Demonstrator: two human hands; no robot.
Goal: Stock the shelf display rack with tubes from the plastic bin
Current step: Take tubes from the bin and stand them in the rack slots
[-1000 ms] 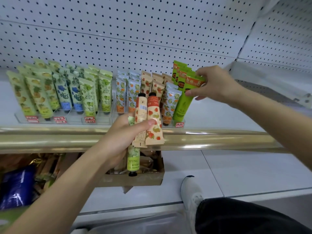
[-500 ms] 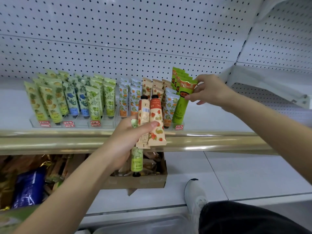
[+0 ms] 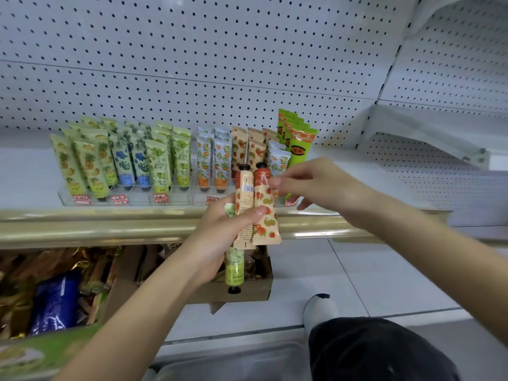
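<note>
I'm seeing the left hand [image 3: 220, 237] gripping three tubes before the gold shelf rail [image 3: 110, 226]: a strawberry-print tube [image 3: 265, 213], a barcode-side tube [image 3: 245, 193] and a green tube [image 3: 234, 270] hanging below. The right hand [image 3: 321, 185], loosely spread, is touching the strawberry-print tube's top. The display rack [image 3: 137, 198] is standing just behind.

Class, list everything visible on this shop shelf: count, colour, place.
Pegboard wall: one, white, behind the shelf.
Display rack: one, clear with red tags, on the shelf.
Racked tubes: many, yellow-green, blue, orange, peach, bright green, standing in rows in the rack.
Strawberry tubes: two, peach, in the left hand.
Green tube: one, cap down, in the left hand.
Shelf rail: one, gold, along the shelf front.
Cardboard box: one, brown, lower shelf.
Blue packet: one, lower left.
Plastic bin: one, clear, bottom edge.
Shoe: one, white, lower right.
Left hand: grips three tubes.
Right hand: fingertips at a strawberry tube's upper end.
</note>
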